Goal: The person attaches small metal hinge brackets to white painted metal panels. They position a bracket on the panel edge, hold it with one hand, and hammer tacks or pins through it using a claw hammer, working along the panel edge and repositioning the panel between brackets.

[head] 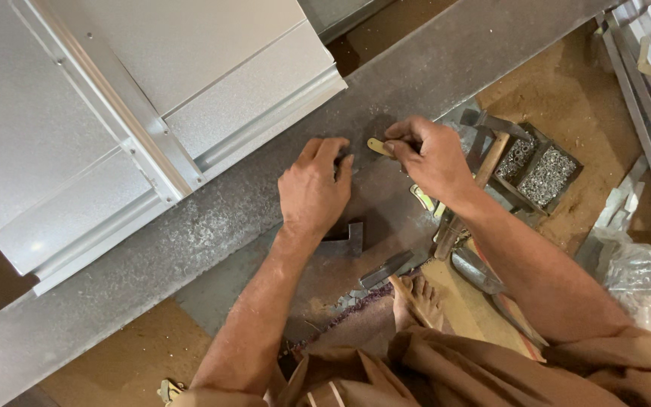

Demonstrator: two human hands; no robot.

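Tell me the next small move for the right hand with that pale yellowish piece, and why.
Probably lower the right hand so the pale piece meets the grey metal strip beside the left hand. The piece is pinched at the fingertips just off the left fingers, which press flat on the strip as if steadying that spot.

The grey metal strip (212, 226) lies bare to the left of the left hand (314, 188), open as far as the white panel (107, 98) that borders it above. Right of the right hand (431, 158), a hammer (476, 188) and two trays of small fasteners (536, 169) crowd the floor, and a bare foot (416, 301) blocks the near side
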